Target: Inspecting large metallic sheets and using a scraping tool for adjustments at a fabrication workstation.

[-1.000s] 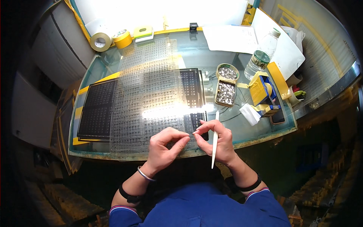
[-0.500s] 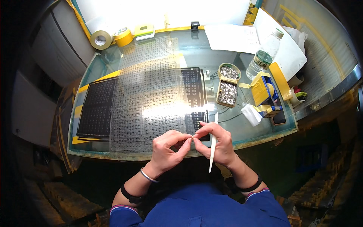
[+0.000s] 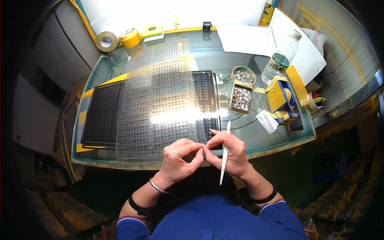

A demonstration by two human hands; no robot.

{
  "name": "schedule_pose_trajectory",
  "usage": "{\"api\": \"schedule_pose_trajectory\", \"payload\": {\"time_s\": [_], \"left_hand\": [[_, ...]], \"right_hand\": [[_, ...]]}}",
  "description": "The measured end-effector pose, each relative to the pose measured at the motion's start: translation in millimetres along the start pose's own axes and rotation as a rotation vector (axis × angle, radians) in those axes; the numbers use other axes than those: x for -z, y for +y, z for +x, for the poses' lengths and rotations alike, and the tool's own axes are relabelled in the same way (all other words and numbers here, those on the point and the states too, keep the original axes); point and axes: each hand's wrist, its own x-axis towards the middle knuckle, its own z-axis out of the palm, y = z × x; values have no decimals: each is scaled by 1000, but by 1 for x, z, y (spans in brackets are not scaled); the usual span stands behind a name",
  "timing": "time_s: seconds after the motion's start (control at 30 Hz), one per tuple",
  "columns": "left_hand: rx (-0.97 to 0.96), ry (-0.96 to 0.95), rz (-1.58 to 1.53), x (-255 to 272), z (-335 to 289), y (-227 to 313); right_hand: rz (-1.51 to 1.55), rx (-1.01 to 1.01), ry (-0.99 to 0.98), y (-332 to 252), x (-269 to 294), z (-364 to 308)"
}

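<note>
My left hand and my right hand meet at the fingertips above the table's front edge. Thumb and forefinger are pinched on both; whatever tiny piece lies between them is too small to name. A slim white pen-shaped tool is tucked in my right hand, its lower end pointing toward my body. Just beyond the hands lies a clear perforated sheet with rows of small dark marks, shining under the light. It overlaps a black panel at left and another black panel at right.
Right of the sheets stand a round container and a rectangular tin, both holding small silvery pieces. Farther right are a plastic bottle, a yellow-blue tape dispenser and a white tissue. Tape rolls and papers line the back.
Both hands stay pinched together, with only a slight shift to the right. The white tool's lower end has tilted slightly left and closer to my body.
</note>
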Motion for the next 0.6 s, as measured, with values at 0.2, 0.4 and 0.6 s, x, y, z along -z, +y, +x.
{"api": "schedule_pose_trajectory", "payload": {"time_s": [0.2,0.4,0.6], "left_hand": [[-3,4,6,0,0,0],[-8,9,20,0,1,2],[-17,22,18,-2,0,0]], "right_hand": [[-4,23,2,-1,0,1],[-10,31,-7,-1,1,0],[-4,37,-9,-1,1,0]]}}
